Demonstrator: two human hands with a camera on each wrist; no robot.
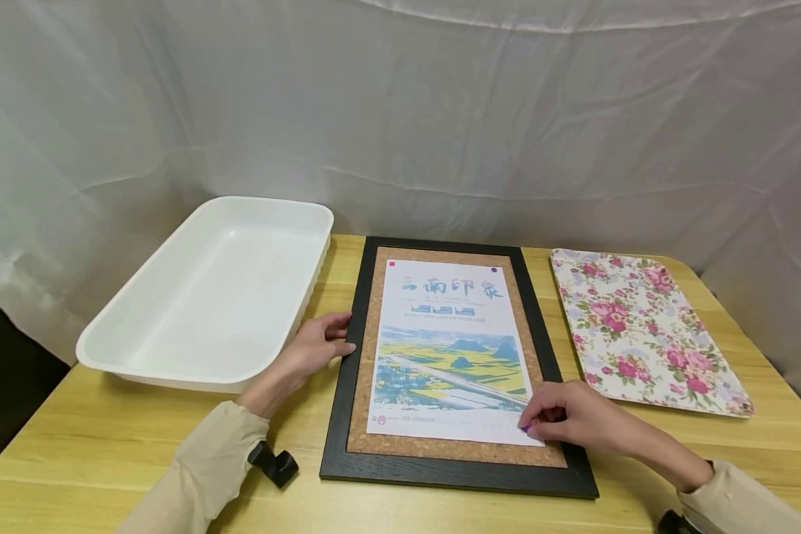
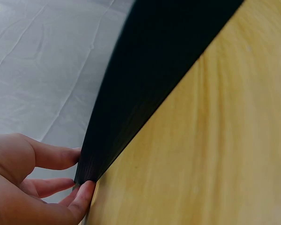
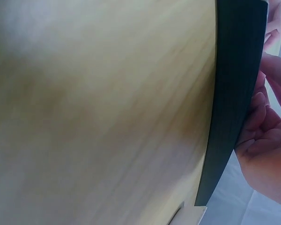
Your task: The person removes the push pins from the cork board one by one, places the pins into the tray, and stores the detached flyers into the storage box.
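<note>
A cork board [image 1: 457, 451] in a black frame [image 1: 440, 480] lies on the table, bearing a printed landscape poster [image 1: 454, 363]. A pink pushpin [image 1: 391, 264] marks the poster's upper left corner, a dark purple one [image 1: 494, 270] its upper right. At the lower right corner my right hand [image 1: 577, 415] pinches a purple pushpin [image 1: 524, 428] between thumb and fingers; the fingers mostly hide it. My left hand [image 1: 317, 345] rests its fairly straight fingers against the frame's left side, also seen in the left wrist view, where the fingertips [image 2: 86, 190] touch the black edge.
To the left stands a deep white tray [image 1: 203, 297], close beside my left wrist. A flat floral tray [image 1: 641, 334] lies right of the frame. Wooden tabletop [image 1: 73, 452] lies beneath everything, and a grey cloth [image 1: 440, 119] hangs behind.
</note>
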